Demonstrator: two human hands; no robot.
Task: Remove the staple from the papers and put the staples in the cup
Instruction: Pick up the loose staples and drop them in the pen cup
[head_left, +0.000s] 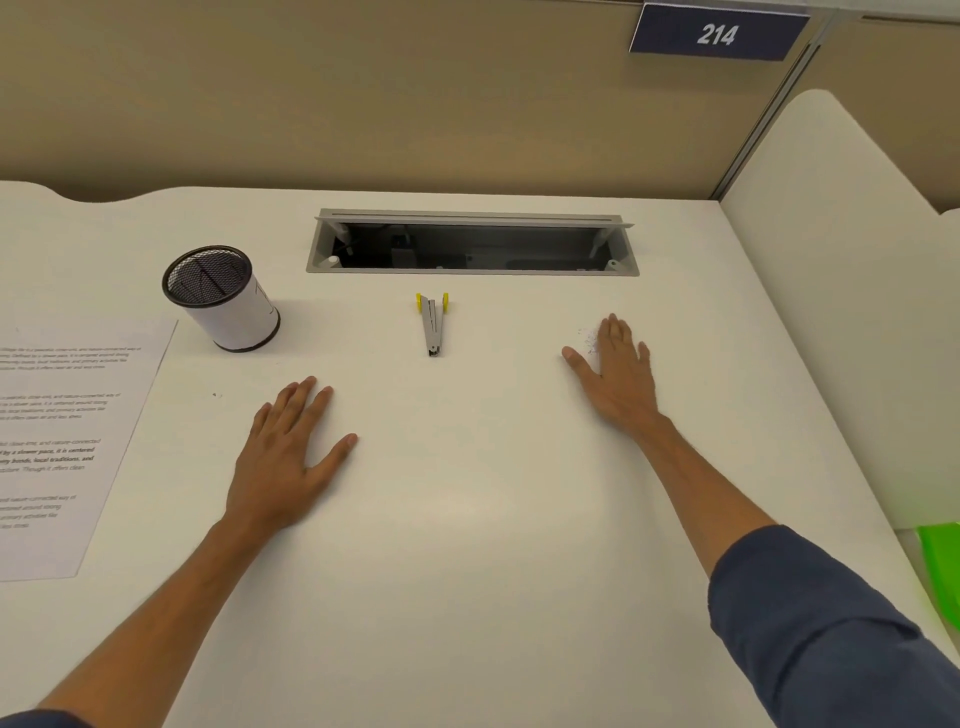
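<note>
Two flat, empty hands, left hand (280, 457) and right hand (618, 369), rest on the worktop (467, 571); the staple remover (432, 325) should be taken first, papers (57, 441) left, mesh cup (221, 299) far-left

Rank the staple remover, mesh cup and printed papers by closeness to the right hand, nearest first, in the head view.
From the right hand:
1. Staple remover, to its left, desk centre.
2. Mesh cup, farther left.
3. Printed papers, at the left edge.

Soft, even overhead light keeps the white surface (467, 519) bright, with only faint shadows and no harsh glare. Wide-angle distortion bends its edges. Printed text on the paper (67, 441) at the left edge is blurred.
</note>
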